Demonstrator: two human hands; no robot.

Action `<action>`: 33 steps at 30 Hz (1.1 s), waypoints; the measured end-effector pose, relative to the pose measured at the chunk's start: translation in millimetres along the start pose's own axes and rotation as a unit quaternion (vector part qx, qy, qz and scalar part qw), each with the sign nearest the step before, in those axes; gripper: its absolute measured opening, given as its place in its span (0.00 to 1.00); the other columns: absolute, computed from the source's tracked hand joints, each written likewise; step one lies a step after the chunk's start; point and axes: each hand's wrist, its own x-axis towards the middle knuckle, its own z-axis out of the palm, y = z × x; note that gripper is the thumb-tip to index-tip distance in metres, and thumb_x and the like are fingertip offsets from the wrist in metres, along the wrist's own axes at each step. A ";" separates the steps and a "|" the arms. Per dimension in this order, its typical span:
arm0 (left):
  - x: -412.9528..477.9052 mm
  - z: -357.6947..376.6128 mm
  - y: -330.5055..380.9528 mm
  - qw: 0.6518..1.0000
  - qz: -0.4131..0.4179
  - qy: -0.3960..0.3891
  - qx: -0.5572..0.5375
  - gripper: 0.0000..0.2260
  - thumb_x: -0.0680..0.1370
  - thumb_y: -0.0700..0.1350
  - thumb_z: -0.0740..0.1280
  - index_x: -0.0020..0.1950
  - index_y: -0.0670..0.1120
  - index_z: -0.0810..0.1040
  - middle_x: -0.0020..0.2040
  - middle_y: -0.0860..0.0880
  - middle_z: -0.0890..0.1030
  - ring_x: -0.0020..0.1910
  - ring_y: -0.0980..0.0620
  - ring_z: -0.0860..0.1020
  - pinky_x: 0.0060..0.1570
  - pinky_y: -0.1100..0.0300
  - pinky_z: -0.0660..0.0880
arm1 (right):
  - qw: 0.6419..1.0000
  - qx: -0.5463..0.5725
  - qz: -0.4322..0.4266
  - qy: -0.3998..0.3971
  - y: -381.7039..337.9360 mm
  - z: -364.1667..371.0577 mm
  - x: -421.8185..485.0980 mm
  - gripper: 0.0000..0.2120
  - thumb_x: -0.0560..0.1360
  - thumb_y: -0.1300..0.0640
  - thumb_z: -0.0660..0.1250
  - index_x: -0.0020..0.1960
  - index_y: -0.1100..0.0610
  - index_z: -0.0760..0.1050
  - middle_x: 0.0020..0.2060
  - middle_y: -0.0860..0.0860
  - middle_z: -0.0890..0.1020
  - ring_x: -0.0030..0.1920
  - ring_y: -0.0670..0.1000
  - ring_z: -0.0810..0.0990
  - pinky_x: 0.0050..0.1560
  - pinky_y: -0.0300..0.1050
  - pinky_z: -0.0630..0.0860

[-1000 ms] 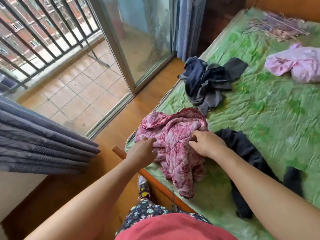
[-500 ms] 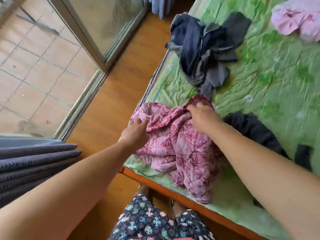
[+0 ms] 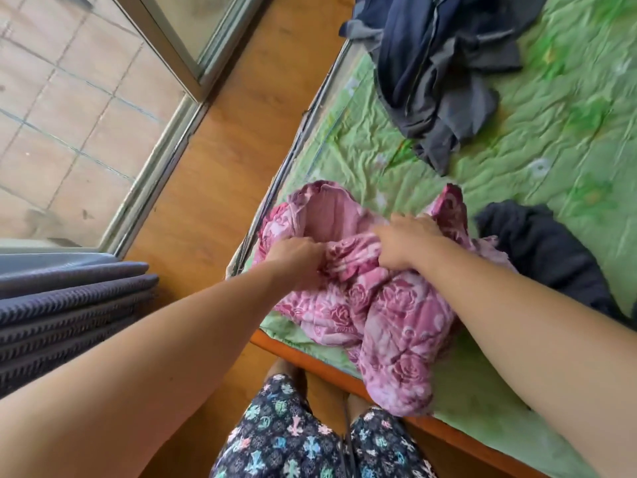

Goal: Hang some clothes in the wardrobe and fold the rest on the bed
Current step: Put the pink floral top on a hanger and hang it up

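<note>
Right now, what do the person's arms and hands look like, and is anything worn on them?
Both forearms are bare with no sleeves in view. The left hand and right hand wear no gloves, and no watch or bracelet shows; rings cannot be made out on the fingers.

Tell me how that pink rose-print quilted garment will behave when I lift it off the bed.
The pink quilted garment will probably sag and unfold, since it lies crumpled in soft folds. Its padded stitching suggests some bulk. One end already droops over the bed edge, so it may slide floorward unless both hands gather it.
</note>
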 end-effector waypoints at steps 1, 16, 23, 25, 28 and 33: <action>-6.8 0.3 4.0 1.000 0.008 -0.007 0.008 0.13 0.74 0.57 0.69 0.54 0.53 0.77 0.42 0.54 0.76 0.48 0.49 0.81 0.57 0.50 0.77 | 1.000 -0.019 -0.006 0.008 0.3 3.6 -6.2 0.26 0.68 0.49 0.65 0.67 0.47 0.71 0.64 0.57 0.72 0.65 0.60 0.72 0.66 0.59 0.66; -107.1 -190.6 50.0 0.977 0.037 0.207 0.041 0.21 0.68 0.63 0.64 0.55 0.54 0.66 0.39 0.47 0.80 0.34 0.42 0.75 0.28 0.56 0.62 | 0.977 0.076 0.034 0.198 123.7 -106.3 -209.2 0.14 0.68 0.43 0.66 0.46 0.48 0.65 0.36 0.49 0.70 0.40 0.58 0.73 0.36 0.48 0.69; -177.6 -318.9 136.6 0.939 0.082 0.334 -0.027 0.17 0.66 0.63 0.63 0.43 0.51 0.70 0.34 0.51 0.74 0.34 0.44 0.74 0.33 0.54 0.71 | 0.925 0.095 0.089 0.357 178.1 -175.9 -347.0 0.13 0.70 0.48 0.66 0.53 0.47 0.71 0.49 0.56 0.80 0.49 0.60 0.79 0.45 0.50 0.76; -192.6 -333.0 161.7 0.937 0.120 0.321 -0.067 0.09 0.68 0.57 0.67 0.38 0.56 0.70 0.33 0.54 0.73 0.33 0.49 0.73 0.34 0.57 0.70 | 0.912 0.104 0.104 0.383 192.2 -173.3 -372.1 0.15 0.71 0.51 0.65 0.58 0.45 0.72 0.55 0.57 0.81 0.53 0.61 0.79 0.47 0.51 0.77; -208.9 -336.0 197.8 0.943 0.158 0.278 -0.092 0.09 0.68 0.59 0.65 0.35 0.56 0.69 0.33 0.57 0.72 0.32 0.56 0.71 0.35 0.58 0.68 | 0.899 0.095 0.121 0.410 210.0 -162.4 -394.5 0.20 0.74 0.55 0.63 0.65 0.45 0.73 0.59 0.58 0.81 0.54 0.61 0.80 0.46 0.49 0.77; -207.5 -306.3 229.3 0.952 0.138 0.244 -0.120 0.14 0.76 0.57 0.70 0.45 0.48 0.72 0.38 0.49 0.76 0.37 0.51 0.73 0.41 0.52 0.73 | 0.884 0.001 0.142 0.445 223.5 -134.0 -400.9 0.19 0.73 0.61 0.63 0.61 0.48 0.75 0.59 0.55 0.79 0.61 0.60 0.75 0.48 0.51 0.68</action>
